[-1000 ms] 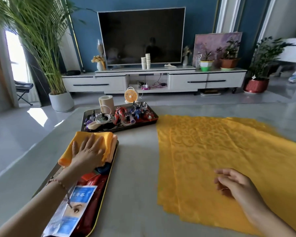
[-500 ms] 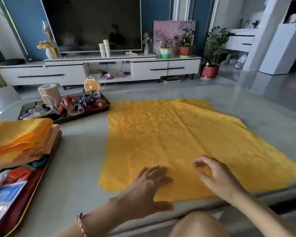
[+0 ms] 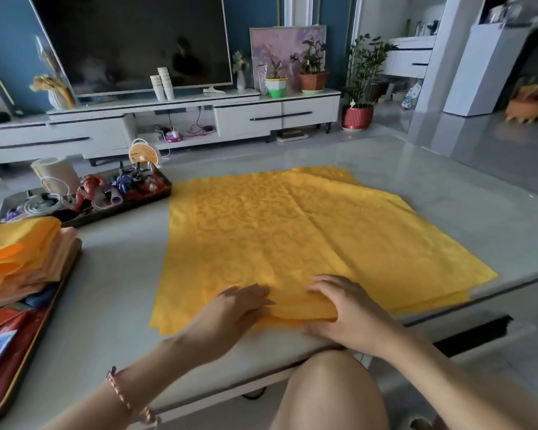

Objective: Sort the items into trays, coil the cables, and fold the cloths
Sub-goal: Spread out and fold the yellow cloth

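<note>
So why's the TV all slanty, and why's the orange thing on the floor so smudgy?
Head view: the wide-angle lens tilts and bows the TV near the frame's edge. Head view: the orange thing on the floor is smeared, probably motion blur, while the yellow cloth in the middle is sharp. Head view: the TV's dark screen mirrors the room.

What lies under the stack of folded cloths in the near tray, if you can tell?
A dark blue item pokes out beneath the folded cloths, next to red packaging on the tray. Whatever else lies under the stack is covered.
</note>
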Motion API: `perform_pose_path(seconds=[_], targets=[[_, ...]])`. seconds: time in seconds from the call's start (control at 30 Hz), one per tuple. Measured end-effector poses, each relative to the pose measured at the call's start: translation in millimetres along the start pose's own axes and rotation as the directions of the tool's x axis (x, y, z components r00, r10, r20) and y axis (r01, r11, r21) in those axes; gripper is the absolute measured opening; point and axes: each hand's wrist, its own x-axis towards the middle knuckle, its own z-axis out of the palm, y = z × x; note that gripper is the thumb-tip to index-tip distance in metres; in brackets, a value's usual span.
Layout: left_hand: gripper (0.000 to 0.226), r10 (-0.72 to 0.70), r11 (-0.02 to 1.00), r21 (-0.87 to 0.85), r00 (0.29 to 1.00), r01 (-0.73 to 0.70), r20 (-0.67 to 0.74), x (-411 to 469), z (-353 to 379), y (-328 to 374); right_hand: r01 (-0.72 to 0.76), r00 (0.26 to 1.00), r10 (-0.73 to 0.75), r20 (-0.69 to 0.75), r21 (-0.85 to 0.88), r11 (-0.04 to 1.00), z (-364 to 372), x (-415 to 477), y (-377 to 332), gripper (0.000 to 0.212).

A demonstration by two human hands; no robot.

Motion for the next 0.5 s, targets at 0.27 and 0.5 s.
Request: perform_pose_path(seconds=[0.27,0.5], targets=[[0.023,-0.249,0.965,0.027,0.947,0.26,-0.202,-7,-48,-22,-0.052,0.985,0.022,-0.173,-0.173,0.984,-15,5,-5,0.042],[0.026,-0.429,0.902,-0.002,0.894,0.433,-0.126,-16,-78,-46,-0.209,0.977,0.21,-0.015,-0.191,0.959,-61,8,4,0.012]])
